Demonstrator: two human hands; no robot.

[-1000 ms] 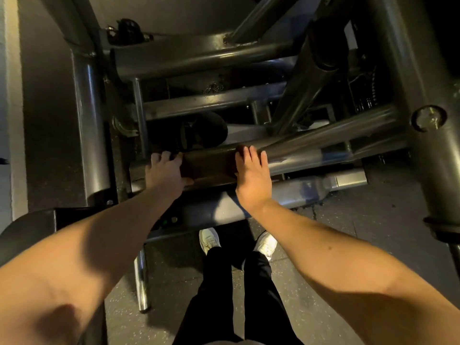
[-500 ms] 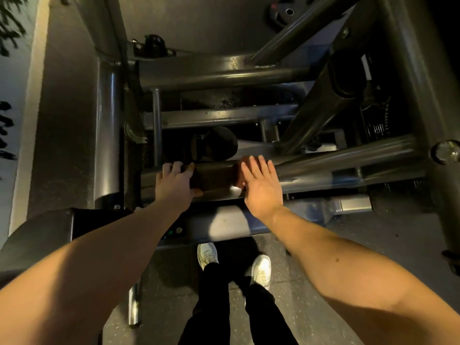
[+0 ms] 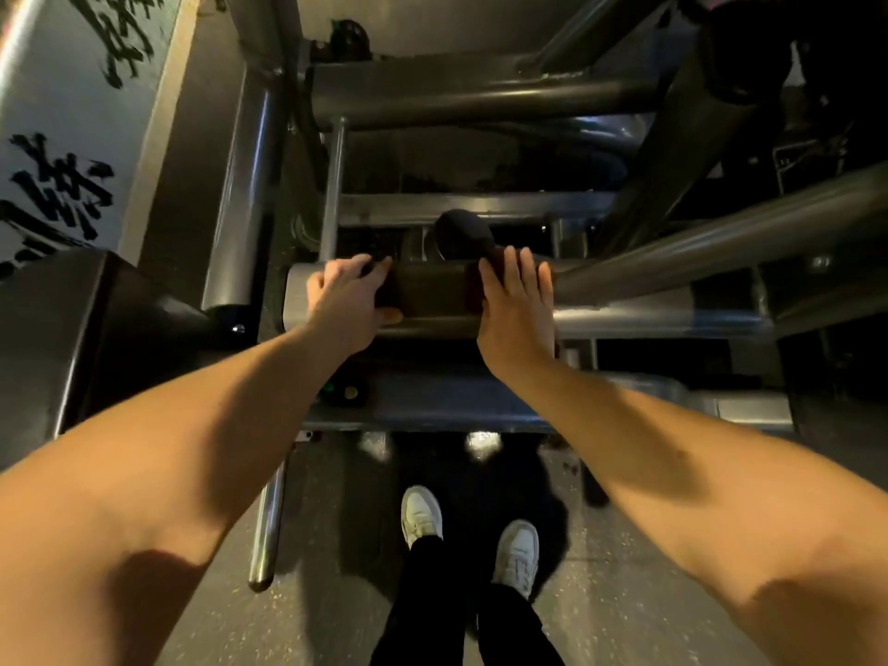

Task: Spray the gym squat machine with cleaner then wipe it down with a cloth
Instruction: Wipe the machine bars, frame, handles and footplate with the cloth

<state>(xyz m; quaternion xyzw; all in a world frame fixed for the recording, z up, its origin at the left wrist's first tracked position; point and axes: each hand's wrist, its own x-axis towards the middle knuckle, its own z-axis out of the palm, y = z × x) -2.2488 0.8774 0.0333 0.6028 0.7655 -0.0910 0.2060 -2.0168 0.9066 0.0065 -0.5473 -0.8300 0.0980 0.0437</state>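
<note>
The grey steel squat machine fills the view below me. A dark cloth lies draped over its near horizontal bar. My left hand grips the cloth's left end, fingers curled over the far edge and thumb on the near side. On the cloth's right end my right hand presses flat with straight fingers. No spray bottle is in sight.
A black round knob sits just behind the cloth. Sloping frame tubes cross at the right. A black padded part juts in at the left beside a wall with black lettering. My white shoes stand on speckled floor.
Both hands stay on the cloth over the bar. My head has drawn back and tilted, so the bar sits higher in view and the left wall has come into sight.
</note>
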